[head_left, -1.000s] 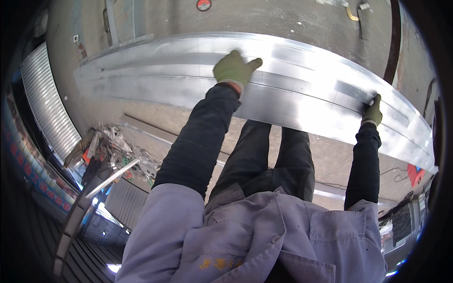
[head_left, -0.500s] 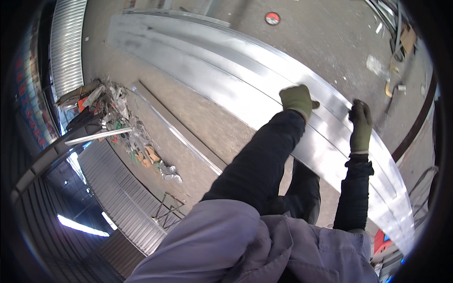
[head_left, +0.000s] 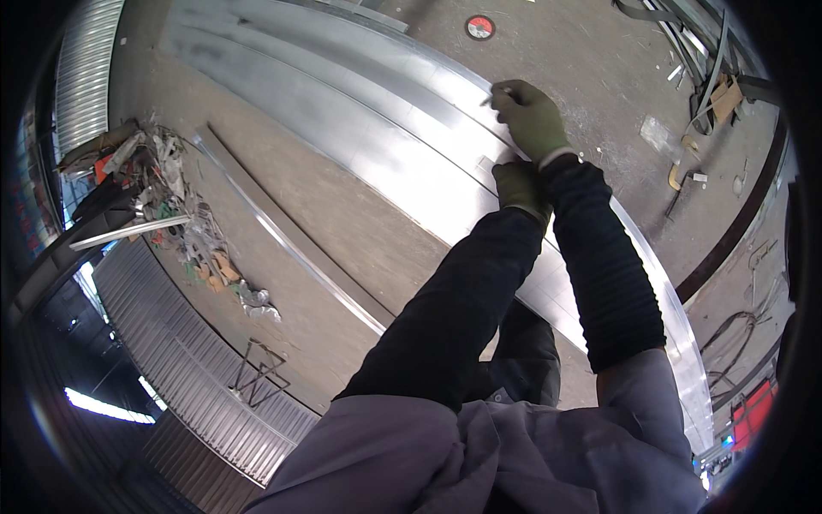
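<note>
Gleaming silver, the long, grooved metal sheet (head_left: 377, 111) stretches beneath the left hand (head_left: 519, 186) and right hand (head_left: 535, 122); fingers curl on both, their grasp impossible to tell. Dark sleeves (head_left: 604, 257) cover part; a red disc (head_left: 480, 27) lies beyond, scrap (head_left: 167, 176) leftward.

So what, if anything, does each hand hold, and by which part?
The right hand apparently pinches a small object, held part unclear; whether the left hand holds anything cannot be told.
</note>
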Demonstrator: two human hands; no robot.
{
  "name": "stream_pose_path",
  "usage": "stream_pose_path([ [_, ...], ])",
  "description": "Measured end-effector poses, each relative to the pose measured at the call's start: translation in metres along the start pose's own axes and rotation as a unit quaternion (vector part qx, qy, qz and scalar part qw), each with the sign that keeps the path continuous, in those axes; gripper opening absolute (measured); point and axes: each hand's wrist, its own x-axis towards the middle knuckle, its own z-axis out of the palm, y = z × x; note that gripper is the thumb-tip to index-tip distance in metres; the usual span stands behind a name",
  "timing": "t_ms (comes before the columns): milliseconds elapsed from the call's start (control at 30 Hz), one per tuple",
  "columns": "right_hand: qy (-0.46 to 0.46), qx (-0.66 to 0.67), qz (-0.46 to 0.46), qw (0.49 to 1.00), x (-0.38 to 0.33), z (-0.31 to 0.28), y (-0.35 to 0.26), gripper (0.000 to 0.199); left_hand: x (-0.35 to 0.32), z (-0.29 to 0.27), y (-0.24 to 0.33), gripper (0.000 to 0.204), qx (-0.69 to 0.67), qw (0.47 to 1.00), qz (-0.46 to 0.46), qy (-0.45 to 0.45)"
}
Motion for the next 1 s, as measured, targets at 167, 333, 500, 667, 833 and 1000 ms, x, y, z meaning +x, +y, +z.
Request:
stream_pose_path([
  [167, -0.023, -0.069, -0.037, 0.997, 0.019, 0.014, 0.025, 0.027, -0.012, 0.003, -0.004, 0.061, -0.003, 0.993, -0.058, 0.100],
  [333, -0.058, -0.112, -0.030, 0.992, 0.014, 0.025, 0.014, 0.028, -0.014, 0.000, 0.007, 0.070, 0.059, 0.987, -0.073, 0.130],
  [500, -0.089, -0.267, -0.071, 0.957, 0.003, 0.021, -0.008, 0.026, -0.023, 0.007, 0.011, 0.073, 0.002, 0.988, -0.083, 0.128],
  [667, -0.080, -0.338, -0.132, 0.928, -0.003, 0.011, -0.002, 0.024, -0.029, 0.020, 0.012, 0.069, -0.055, 0.986, -0.102, 0.122],
  [833, -0.063, -0.293, -0.143, 0.943, -0.002, 0.014, -0.001, 0.024, -0.027, 0.015, 0.010, 0.069, -0.088, 0.983, -0.104, 0.122],
  [1000, -0.074, -0.267, -0.105, 0.955, 0.003, 0.016, -0.007, 0.027, -0.034, 0.017, 0.013, 0.074, -0.032, 0.988, -0.107, 0.105],
])
